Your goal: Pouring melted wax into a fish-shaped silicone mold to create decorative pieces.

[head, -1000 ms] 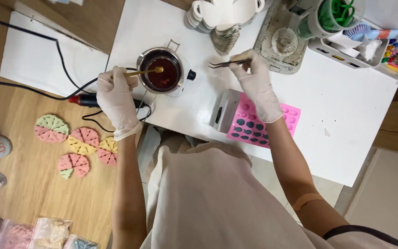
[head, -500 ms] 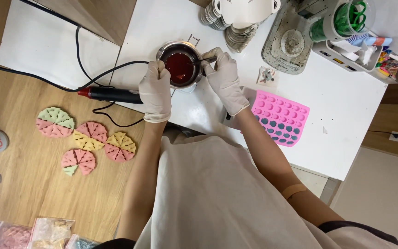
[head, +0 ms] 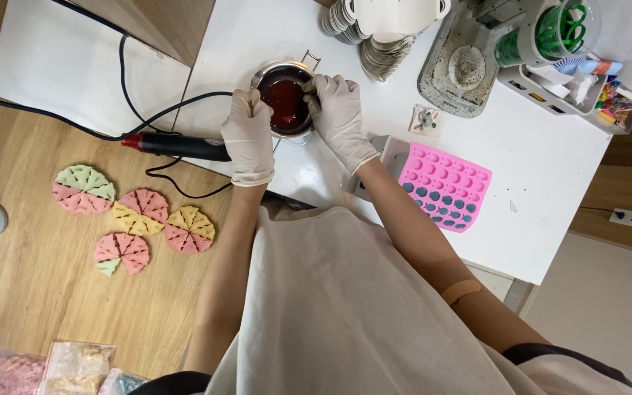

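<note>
The pot (head: 285,102), a small metal one holding dark red liquid, sits on the white tabletop (head: 550,168) near its left edge, at about 11 o'clock from the pink mould (head: 444,186). Both gloved hands are on it: the left hand (head: 249,135) is closed at the rim's 9 o'clock side, seemingly round a thin stick, though what it pinches is too small to tell; the right hand (head: 338,117) is curled against the rim at 3 o'clock.

The step in hand looks like steadying or working the melted contents. Any lift toward the mould would call for a firm, level hold, since the liquid stands high in the pot.

The pot stands upright, mouth facing up. Its wire handle (head: 310,58) sticks out toward 1 o'clock, so its long axis runs from 7 to 1 o'clock. A black tool (head: 177,146) with a cable lies just left of the left hand, along 9 to 3 o'clock.
</note>
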